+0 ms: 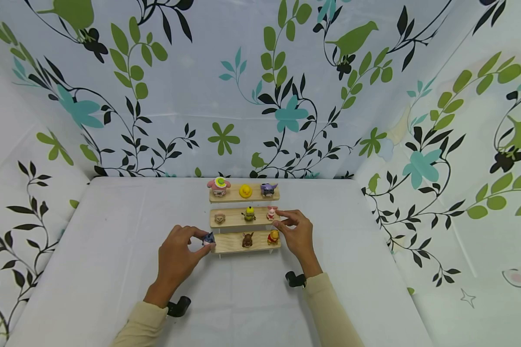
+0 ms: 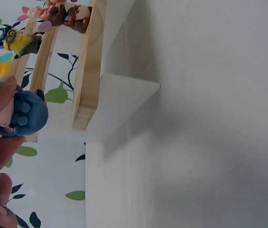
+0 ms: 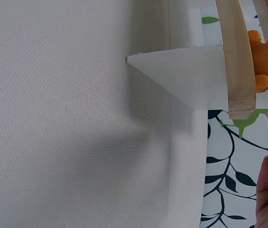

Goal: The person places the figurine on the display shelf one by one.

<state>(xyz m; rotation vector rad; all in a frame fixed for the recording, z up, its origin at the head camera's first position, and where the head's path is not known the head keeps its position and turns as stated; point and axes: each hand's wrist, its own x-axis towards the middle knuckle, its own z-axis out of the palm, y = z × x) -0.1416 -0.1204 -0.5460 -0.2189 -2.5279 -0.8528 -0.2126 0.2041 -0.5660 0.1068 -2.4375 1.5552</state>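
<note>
With thumb and fingertips, my left hand (image 1: pixel 176 255) pinches a small blue figurine (image 2: pixel 29 111) at the left end of the lowest wooden shelf (image 1: pixel 230 243). In the left wrist view the figurine is apart from the shelf's end. My right hand (image 1: pixel 298 233) has its index finger and thumb at the right end of the middle wooden shelf (image 1: pixel 232 218), close to a pink figurine (image 1: pixel 271 213). Whether they grip anything is unclear. Just below stands a yellow-orange bear figurine in red (image 1: pixel 273 236), also in the right wrist view, with a brown figurine (image 1: pixel 247 240) left of it.
Behind, the top shelf (image 1: pixel 232 196) carries a pink figurine with a white-and-green top (image 1: pixel 219 186), a yellow duck (image 1: pixel 245 191) and a purple-and-dark figurine (image 1: pixel 268 189). A beige figurine (image 1: pixel 219 218) and a yellow-green one (image 1: pixel 249 214) share the middle shelf. White brackets (image 2: pixel 126 92) support the shelves.
</note>
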